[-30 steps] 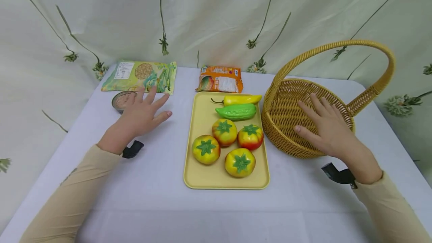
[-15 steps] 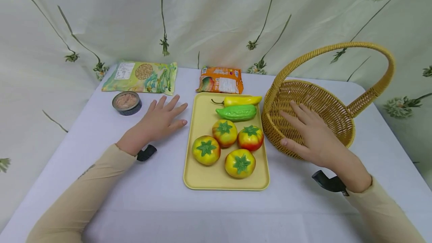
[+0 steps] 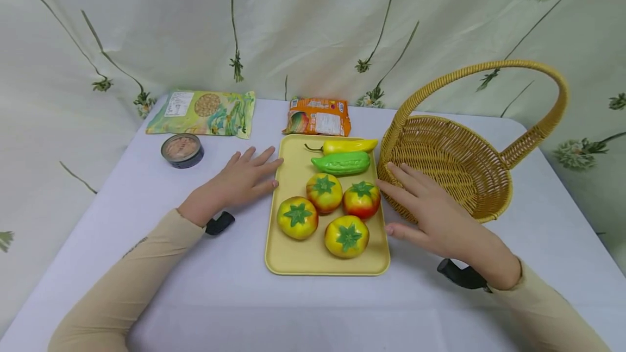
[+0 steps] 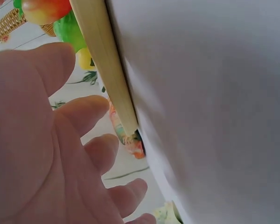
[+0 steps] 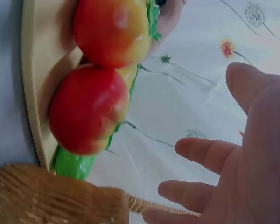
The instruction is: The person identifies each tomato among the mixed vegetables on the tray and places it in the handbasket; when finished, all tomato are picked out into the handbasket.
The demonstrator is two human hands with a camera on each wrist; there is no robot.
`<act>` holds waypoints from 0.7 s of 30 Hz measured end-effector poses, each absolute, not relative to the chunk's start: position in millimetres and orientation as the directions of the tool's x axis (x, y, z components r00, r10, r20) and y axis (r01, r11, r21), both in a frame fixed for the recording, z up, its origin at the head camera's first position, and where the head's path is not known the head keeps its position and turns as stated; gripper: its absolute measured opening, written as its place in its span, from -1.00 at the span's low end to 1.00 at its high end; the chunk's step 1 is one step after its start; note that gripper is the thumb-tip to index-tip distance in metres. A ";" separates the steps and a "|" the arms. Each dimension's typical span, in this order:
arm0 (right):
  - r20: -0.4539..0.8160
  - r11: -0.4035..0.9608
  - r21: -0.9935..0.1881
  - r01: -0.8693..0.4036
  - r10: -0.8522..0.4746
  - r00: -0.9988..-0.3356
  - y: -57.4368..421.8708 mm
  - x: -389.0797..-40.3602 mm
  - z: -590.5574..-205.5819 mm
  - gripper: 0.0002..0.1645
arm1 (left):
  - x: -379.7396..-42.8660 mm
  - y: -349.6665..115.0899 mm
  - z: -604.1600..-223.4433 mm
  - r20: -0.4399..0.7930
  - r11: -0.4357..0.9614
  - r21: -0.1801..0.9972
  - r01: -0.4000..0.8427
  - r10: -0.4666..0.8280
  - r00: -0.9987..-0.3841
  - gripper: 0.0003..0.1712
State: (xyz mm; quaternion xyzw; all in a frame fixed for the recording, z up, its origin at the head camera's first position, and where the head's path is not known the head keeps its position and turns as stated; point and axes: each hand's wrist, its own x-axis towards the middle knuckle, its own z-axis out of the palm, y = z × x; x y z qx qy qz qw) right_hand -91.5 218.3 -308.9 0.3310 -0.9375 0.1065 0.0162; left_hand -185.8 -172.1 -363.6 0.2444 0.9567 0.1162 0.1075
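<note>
Between the two hands lies a pale yellow tray (image 3: 313, 262) bearing several yellow-red tomatoes (image 3: 347, 236), a green bitter melon (image 3: 341, 162) and a yellow pepper (image 3: 349, 146). My left hand (image 3: 239, 179), fingers spread, is at the tray's left edge and holds nothing. In the left wrist view its fingers (image 4: 84, 112) are beside the tray's rim (image 4: 107, 60); contact is unclear. My right hand (image 3: 435, 216) is spread near the tray's right edge, in front of the wicker basket (image 3: 440, 162). It holds nothing, and the right wrist view shows its fingers (image 5: 205, 151) apart from the tomatoes (image 5: 91, 109).
An open can (image 3: 182, 150) stands at the left, with a green food packet (image 3: 202, 113) behind it. An orange packet (image 3: 318, 117) lies behind the tray. The basket's tall handle (image 3: 489, 67) arches at the right. A floral cloth (image 3: 313, 31) hangs at the back.
My left hand has moved right, away from the can, to the tray's left edge. My right hand has moved left from over the basket toward the tray. The objects have stayed put.
</note>
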 end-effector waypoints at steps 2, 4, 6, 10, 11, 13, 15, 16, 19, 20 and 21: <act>0.102 0.742 -0.200 -0.640 -0.634 -0.767 213.0 -91.7 -311.0 -0.15 | -185.5 -171.6 -362.9 -0.156 0.848 0.286 0.445 0.500 -0.852 -0.30; 0.104 0.728 -0.213 -0.651 -0.646 -0.757 208.4 -92.3 -313.3 -0.17 | -185.0 -171.5 -362.7 -0.162 0.843 0.299 0.447 0.506 -0.847 -0.30; 0.111 0.712 -0.233 -0.662 -0.657 -0.745 204.1 -93.9 -315.8 -0.19 | -185.1 -171.9 -363.5 -0.163 0.838 0.309 0.450 0.513 -0.842 -0.30; 0.124 0.686 -0.266 -0.677 -0.672 -0.730 196.3 -97.9 -321.3 -0.21 | -186.1 -173.7 -366.8 -0.167 0.829 0.327 0.454 0.524 -0.835 -0.29; 0.121 0.686 -0.274 -0.674 -0.671 -0.731 194.3 -98.9 -322.6 -0.21 | -186.5 -174.1 -367.7 -0.168 0.826 0.333 0.455 0.527 -0.833 -0.29; 0.104 0.690 -0.295 -0.661 -0.664 -0.740 190.2 -100.8 -324.9 -0.21 | -187.4 -174.9 -369.0 -0.173 0.821 0.350 0.451 0.530 -0.830 -0.27; 0.085 0.700 -0.316 -0.640 -0.651 -0.754 186.0 -102.7 -327.3 -0.21 | -188.1 -175.2 -369.9 -0.179 0.813 0.369 0.450 0.537 -0.825 -0.27; 0.074 0.707 -0.325 -0.628 -0.643 -0.762 184.0 -103.6 -328.9 -0.22 | -188.6 -175.4 -370.5 -0.177 0.808 0.378 0.453 0.543 -0.821 -0.26; 0.056 0.721 -0.348 -0.599 -0.622 -0.781 178.3 -106.4 -333.4 -0.22 | -189.1 -175.2 -371.1 -0.178 0.794 0.406 0.453 0.555 -0.813 -0.26; 0.051 0.726 -0.353 -0.590 -0.615 -0.787 176.9 -107.1 -335.2 -0.22 | -189.1 -175.2 -371.2 -0.176 0.789 0.413 0.455 0.560 -0.810 -0.27; 0.046 0.729 -0.361 -0.581 -0.609 -0.792 175.7 -107.9 -337.2 -0.22 | -189.5 -175.3 -371.7 -0.172 0.785 0.419 0.457 0.563 -0.808 -0.27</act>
